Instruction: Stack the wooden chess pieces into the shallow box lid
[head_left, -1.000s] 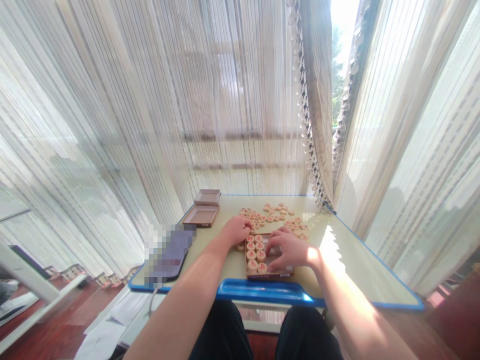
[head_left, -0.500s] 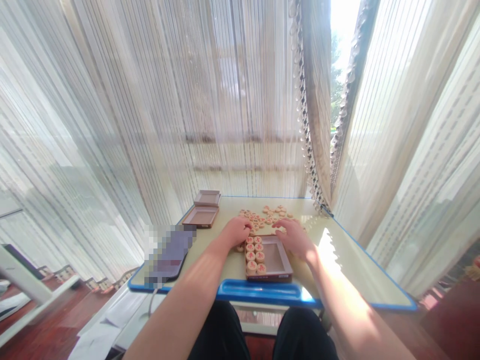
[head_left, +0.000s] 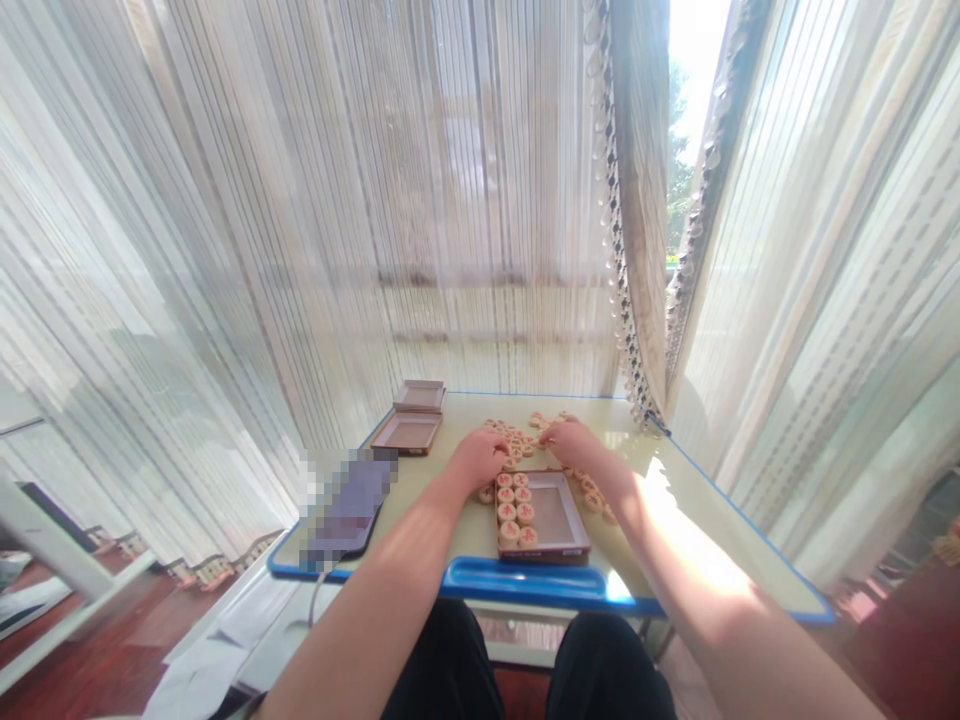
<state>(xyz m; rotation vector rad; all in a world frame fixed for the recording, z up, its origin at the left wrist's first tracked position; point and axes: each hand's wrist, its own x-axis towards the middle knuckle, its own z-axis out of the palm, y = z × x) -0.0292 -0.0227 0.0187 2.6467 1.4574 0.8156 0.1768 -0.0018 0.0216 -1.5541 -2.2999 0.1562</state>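
Note:
A shallow brown box (head_left: 559,520) lies on the pale table (head_left: 697,540) near its front edge, with a column of round wooden chess pieces (head_left: 514,508) along its left side. More loose pieces (head_left: 525,435) are scattered on the table beyond it. My left hand (head_left: 474,458) rests curled at the box's far left corner, fingers closed over pieces. My right hand (head_left: 570,445) reaches over the scattered pieces beyond the box, fingertips pinched together on one.
Two more brown box parts (head_left: 411,420) sit at the table's back left. A dark flat device (head_left: 349,505) lies at the left edge. A blue tray lip (head_left: 525,578) runs along the front. Sheer curtains (head_left: 375,200) surround the table closely.
My right hand has left the inside of the box and moved away to the scattered pieces beyond it. My left hand has stayed near the box's far left corner.

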